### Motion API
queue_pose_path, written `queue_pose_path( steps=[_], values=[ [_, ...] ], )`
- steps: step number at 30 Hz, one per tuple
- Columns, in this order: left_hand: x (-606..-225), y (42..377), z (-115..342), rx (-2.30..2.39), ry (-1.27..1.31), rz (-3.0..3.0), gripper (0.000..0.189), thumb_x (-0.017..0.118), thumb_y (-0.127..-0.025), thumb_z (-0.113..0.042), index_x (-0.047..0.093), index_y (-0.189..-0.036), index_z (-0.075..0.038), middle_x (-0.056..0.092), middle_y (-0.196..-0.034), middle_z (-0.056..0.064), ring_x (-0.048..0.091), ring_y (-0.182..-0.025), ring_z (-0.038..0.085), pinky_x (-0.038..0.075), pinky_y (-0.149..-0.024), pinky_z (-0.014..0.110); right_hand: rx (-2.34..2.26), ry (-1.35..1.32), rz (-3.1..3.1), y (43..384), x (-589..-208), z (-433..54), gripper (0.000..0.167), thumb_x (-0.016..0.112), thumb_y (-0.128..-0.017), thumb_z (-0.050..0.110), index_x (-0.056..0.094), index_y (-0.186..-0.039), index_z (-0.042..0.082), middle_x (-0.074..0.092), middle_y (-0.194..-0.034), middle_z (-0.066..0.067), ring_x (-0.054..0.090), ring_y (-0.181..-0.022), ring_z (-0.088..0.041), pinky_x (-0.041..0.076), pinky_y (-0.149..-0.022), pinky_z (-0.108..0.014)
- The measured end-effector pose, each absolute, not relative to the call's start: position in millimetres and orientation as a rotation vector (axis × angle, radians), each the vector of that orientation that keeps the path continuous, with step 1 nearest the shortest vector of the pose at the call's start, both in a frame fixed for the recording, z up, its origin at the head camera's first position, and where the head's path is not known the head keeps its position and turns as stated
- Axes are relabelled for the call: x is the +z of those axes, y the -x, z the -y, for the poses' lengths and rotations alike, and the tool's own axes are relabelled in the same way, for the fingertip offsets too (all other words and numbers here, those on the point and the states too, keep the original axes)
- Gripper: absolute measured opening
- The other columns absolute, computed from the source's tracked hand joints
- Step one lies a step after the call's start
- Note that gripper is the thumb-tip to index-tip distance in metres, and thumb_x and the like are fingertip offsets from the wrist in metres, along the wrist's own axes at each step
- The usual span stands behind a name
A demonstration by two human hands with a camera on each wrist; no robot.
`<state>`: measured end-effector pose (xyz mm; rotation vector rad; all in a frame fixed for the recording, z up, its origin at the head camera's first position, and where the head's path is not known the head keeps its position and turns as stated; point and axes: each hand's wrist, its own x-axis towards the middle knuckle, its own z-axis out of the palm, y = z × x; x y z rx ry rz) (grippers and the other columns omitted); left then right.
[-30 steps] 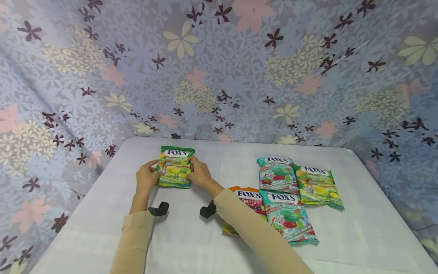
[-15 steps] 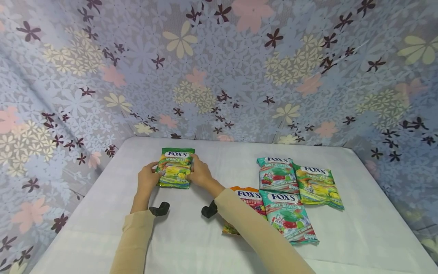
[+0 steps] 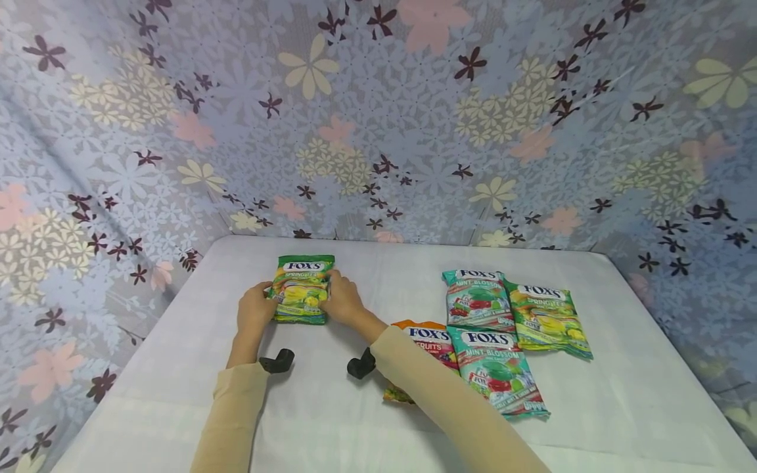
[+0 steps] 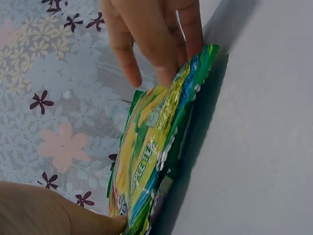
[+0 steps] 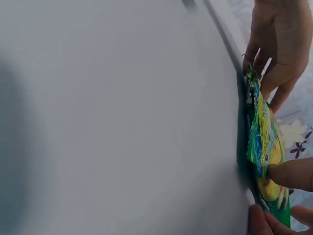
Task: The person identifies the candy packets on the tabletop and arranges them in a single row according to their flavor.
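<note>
A green and yellow Fox's Spring Tea candy bag [image 3: 300, 292] is at the far left part of the white table, its label facing up. My left hand [image 3: 254, 311] holds its left edge, and my right hand [image 3: 345, 299] grips the right edge. In the right wrist view, the right thumb [image 5: 292, 175] presses on the front of the bag while fingers curl at its side. From the left wrist, the bag [image 4: 151, 147] appears edge-on, with the left thumb [image 4: 98, 223] on it. The fingers behind the bag are partly hidden.
To the right lie two teal Mint Blossom bags [image 3: 479, 300], another Spring Tea bag [image 3: 549, 318] and an orange Fruits bag [image 3: 427, 336], partly covered by the right sleeve [image 3: 449, 401]. Black wrist pieces [image 3: 278, 360] project inward. Floral fabric [image 3: 378, 131] hangs behind the white table [image 3: 331, 407].
The held bag's top edge has dropped slightly toward me, and the left hand has shifted a little rightward. Both hands still hold the bag; the other bags stay put.
</note>
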<state>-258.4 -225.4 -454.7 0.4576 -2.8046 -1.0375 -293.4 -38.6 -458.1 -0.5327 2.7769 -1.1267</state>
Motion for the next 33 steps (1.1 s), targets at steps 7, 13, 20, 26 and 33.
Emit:
queue_pose_path(
  steps=[7,13,20,26,33],
  values=[
    [-453,256,222,-1.026,-0.462,2.808,0.045,0.055,-0.092,-0.003,0.048,-0.135,0.007,0.056,-0.119,0.031,0.055,-0.107,0.042,0.045,-0.086,0.051,-1.250,0.496,-2.663,291,-454,27,0.067,0.071,-0.085,0.008,0.036,-0.142,-0.001,0.056,-0.114,-0.018,0.054,-0.104,-0.028,0.047,-0.083,-0.039],
    [-446,252,213,-1.003,-0.435,2.786,0.049,0.056,-0.091,-0.003,0.045,-0.138,0.008,0.053,-0.118,0.033,0.053,-0.107,0.044,0.044,-0.088,0.053,-1.295,0.514,-2.597,285,-446,16,0.065,0.071,-0.086,0.009,0.038,-0.141,0.000,0.055,-0.119,-0.018,0.055,-0.104,-0.028,0.047,-0.086,-0.039],
    [-427,249,195,-1.045,-0.222,2.729,0.051,0.060,-0.092,-0.009,0.045,-0.138,0.008,0.051,-0.124,0.035,0.050,-0.113,0.048,0.043,-0.090,0.057,-1.322,0.542,-2.577,273,-431,-2,0.062,0.068,-0.090,0.010,0.037,-0.143,0.003,0.055,-0.119,-0.017,0.058,-0.100,-0.027,0.048,-0.079,-0.039],
    [-417,246,167,-1.250,-0.058,2.740,0.046,0.060,-0.095,-0.012,0.049,-0.137,0.003,0.063,-0.113,0.024,0.062,-0.101,0.038,0.051,-0.080,0.049,-1.315,0.546,-2.616,266,-425,-23,0.060,0.068,-0.090,0.012,0.038,-0.142,0.004,0.058,-0.117,-0.017,0.060,-0.097,-0.027,0.049,-0.079,-0.039],
    [-422,245,127,-1.324,0.145,2.767,0.040,0.062,-0.094,-0.012,0.056,-0.131,0.002,0.067,-0.105,0.020,0.065,-0.096,0.035,0.053,-0.075,0.043,-1.268,0.528,-2.750,253,-426,-52,0.057,0.068,-0.089,0.014,0.042,-0.139,0.004,0.060,-0.111,-0.016,0.061,-0.091,-0.026,0.051,-0.074,-0.039]
  ],
)
